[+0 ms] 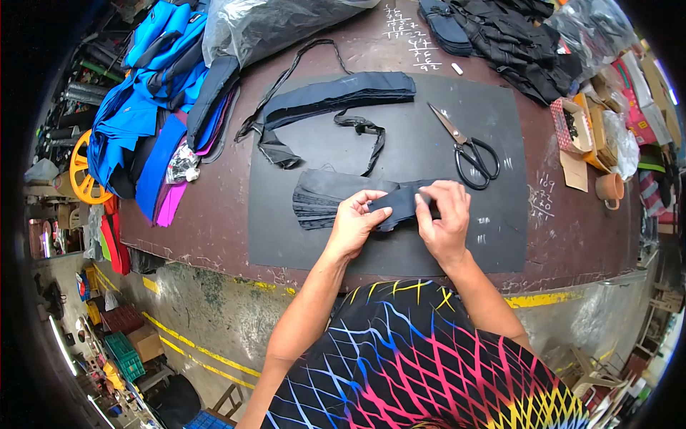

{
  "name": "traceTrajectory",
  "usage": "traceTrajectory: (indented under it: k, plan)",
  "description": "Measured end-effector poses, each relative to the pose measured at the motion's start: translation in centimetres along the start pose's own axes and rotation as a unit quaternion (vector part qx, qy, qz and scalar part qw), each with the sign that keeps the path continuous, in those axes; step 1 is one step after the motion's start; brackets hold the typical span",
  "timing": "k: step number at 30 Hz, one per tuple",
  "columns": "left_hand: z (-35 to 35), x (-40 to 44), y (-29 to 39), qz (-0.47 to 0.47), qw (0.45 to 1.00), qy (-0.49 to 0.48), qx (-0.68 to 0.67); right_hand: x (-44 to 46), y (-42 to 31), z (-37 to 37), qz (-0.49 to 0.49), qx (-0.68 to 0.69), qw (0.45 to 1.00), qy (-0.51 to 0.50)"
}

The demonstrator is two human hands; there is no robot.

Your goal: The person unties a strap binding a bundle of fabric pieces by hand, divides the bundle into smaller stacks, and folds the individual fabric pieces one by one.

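Between my two hands is a small bundle of dark navy fabric strips [397,204]. My left hand [356,220] pinches its left end, thumb on top. At the other end, the fingers of my right hand [446,220] are bent and closed on the same strips. Just left of them a fanned stack of dark fabric strips [314,199] lies on the black mat [300,250]. Farther back is a thicker pile of long dark fabric strips [343,94], with twisted black cloth ties [371,132] beside it. Black-handled scissors [471,154] lie to the right, blades slightly apart.
Blue fabric pieces [164,50] and a grey plastic bag [279,25] fill the table's far left. Black fabric [514,50] is piled at the back right. A patterned box [570,125] and brown mug [609,189] stand on the right. White chalk [457,68] lies near chalked numbers.
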State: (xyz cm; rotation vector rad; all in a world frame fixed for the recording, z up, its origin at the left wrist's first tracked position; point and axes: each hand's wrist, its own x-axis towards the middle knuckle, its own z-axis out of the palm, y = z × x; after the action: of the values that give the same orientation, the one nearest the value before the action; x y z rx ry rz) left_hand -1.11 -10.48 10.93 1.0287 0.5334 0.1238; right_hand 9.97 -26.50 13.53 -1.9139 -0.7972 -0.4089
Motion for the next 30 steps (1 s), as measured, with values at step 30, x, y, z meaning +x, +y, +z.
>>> traceTrajectory:
  k: [30]
  plan:
    - [0.3, 0.5, 0.6, 0.023, 0.999, 0.027, 0.036, 0.2, -0.4, -0.7, -0.07, 0.041, 0.982, -0.171]
